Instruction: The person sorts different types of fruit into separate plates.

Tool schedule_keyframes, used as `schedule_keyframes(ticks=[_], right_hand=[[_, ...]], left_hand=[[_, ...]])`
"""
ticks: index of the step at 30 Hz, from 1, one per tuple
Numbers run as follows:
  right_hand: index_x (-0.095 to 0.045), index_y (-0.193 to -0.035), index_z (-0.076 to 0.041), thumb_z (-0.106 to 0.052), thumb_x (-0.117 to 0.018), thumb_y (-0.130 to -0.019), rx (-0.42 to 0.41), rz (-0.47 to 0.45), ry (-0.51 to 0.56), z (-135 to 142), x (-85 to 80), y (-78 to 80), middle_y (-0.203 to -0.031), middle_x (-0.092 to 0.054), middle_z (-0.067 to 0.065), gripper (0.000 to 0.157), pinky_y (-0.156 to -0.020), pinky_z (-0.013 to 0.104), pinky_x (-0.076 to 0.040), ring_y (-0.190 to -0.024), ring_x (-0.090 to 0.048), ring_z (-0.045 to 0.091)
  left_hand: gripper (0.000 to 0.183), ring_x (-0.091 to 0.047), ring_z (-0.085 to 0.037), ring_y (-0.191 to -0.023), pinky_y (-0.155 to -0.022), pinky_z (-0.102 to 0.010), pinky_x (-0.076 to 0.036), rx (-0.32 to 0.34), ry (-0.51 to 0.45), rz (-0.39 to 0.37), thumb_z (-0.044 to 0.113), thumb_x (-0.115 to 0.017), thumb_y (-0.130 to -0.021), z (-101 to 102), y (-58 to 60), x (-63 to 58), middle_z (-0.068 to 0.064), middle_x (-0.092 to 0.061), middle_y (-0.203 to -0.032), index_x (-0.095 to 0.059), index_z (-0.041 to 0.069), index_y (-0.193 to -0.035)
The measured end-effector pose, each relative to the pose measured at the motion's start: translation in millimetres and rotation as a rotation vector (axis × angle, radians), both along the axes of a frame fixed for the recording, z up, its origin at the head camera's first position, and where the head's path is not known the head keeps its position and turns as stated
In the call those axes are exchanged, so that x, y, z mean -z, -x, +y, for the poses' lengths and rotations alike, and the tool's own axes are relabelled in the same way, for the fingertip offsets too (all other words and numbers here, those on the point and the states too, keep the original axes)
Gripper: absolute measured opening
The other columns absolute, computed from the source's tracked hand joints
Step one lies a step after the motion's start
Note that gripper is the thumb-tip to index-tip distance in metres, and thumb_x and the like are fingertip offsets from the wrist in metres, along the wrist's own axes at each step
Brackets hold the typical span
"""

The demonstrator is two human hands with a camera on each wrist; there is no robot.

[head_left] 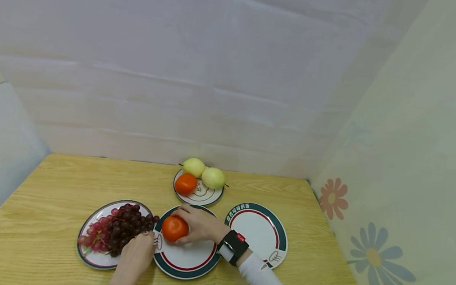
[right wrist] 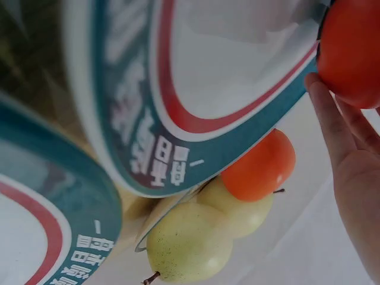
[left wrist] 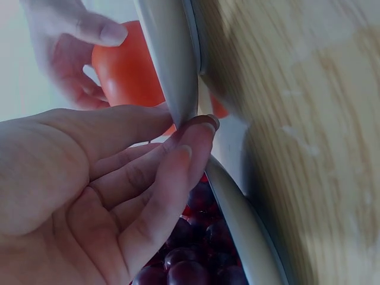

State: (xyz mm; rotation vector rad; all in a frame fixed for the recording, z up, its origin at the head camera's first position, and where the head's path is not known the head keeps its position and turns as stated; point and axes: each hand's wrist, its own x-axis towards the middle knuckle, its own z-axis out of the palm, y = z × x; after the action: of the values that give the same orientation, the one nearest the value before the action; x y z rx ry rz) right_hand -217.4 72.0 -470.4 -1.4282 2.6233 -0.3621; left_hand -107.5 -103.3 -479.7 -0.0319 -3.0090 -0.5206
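1. While the right grip (head_left: 198, 223), a bare hand, holds a red round fruit (head_left: 174, 229), its fingers are spread to the fruit's width and curled about it; the fruit is at the left part of the middle plate (head_left: 187, 259), and whether it touches that plate I cannot tell.
2. The left grip (head_left: 140, 249), also a bare hand, is at the left edge of the middle plate, thumb and fingertips brought nearly together, pinching the rim.
3. The middle plate has a white centre, a red ring and a dark green band; in the right wrist view, pale lettering shows along that band.
4. Just left of the middle plate is the grape plate (head_left: 97, 260), white with a thin dark edge. It bears pink-red grapes (head_left: 99, 235) on the side away from the middle plate and dark purple grapes (head_left: 129, 224) on the side nearer it.
5. Behind the middle plate is the small plate (head_left: 207, 197), carrying two pale yellow-green pears (head_left: 214, 178), stems pointing outward, and a second red fruit (head_left: 186, 184) beside them.
6. Right of the middle plate and slightly farther back is the right plate (head_left: 259, 229), patterned alike.
7. The wooden surface (head_left: 65, 182) carries all four plates; a black wristband (head_left: 235, 247) on the right arm appears near the middle plate's right edge.
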Motion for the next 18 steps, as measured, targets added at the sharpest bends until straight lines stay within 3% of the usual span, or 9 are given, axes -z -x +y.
schedule_keyframes(ticks=[8, 13, 15, 18], right_hand=[[-0.045, -0.130, -0.020, -0.046, -0.073, -0.074, -0.013, -0.045, -0.029, 1.8, 6.2, 2.4, -0.126, -0.045, -0.001, 0.068, -0.094, 0.023, -0.047, -0.106, -0.052, 0.006], [-0.041, -0.136, -0.020, -0.051, -0.067, -0.078, 0.063, -0.146, -0.051, 3.8, -4.3, 18.5, -0.133, -0.044, 0.001, 0.071, -0.094, 0.031, -0.048, -0.111, -0.051, 0.011], [-0.041, -0.136, -0.019, -0.050, -0.064, -0.081, 0.124, -0.099, -0.027, 2.5, -12.2, 29.4, -0.134, -0.045, 0.002, 0.067, -0.094, 0.033, -0.048, -0.112, -0.051, 0.013], [-0.042, -0.136, -0.016, -0.043, -0.063, -0.085, 0.229, 0.056, 0.016, -2.2, -20.8, 47.1, -0.131, -0.047, 0.004, 0.061, -0.089, 0.033, -0.050, -0.107, -0.053, 0.017]], left_hand=[[0.017, -0.061, -0.033, -0.061, -0.051, -0.045, -0.049, 0.008, -0.012, -0.054, 0.009, -0.070, -0.079, -0.1, 1.6, -0.2, -0.020, -0.064, -0.073, -0.062, -0.005, -0.085], [0.017, -0.061, -0.033, -0.061, -0.051, -0.045, -0.049, 0.014, -0.015, -0.035, 0.008, -0.071, -0.078, -1.3, 1.6, 0.9, -0.020, -0.064, -0.072, -0.062, -0.005, -0.084], [0.016, -0.061, -0.033, -0.061, -0.051, -0.045, -0.049, 0.017, -0.016, -0.030, 0.007, -0.071, -0.078, -1.8, 1.7, 1.1, -0.020, -0.063, -0.072, -0.062, -0.005, -0.084], [0.016, -0.061, -0.032, -0.061, -0.052, -0.044, -0.050, 0.021, -0.022, -0.037, 0.007, -0.070, -0.078, -1.8, 2.0, 1.1, -0.019, -0.063, -0.073, -0.062, -0.005, -0.084]])
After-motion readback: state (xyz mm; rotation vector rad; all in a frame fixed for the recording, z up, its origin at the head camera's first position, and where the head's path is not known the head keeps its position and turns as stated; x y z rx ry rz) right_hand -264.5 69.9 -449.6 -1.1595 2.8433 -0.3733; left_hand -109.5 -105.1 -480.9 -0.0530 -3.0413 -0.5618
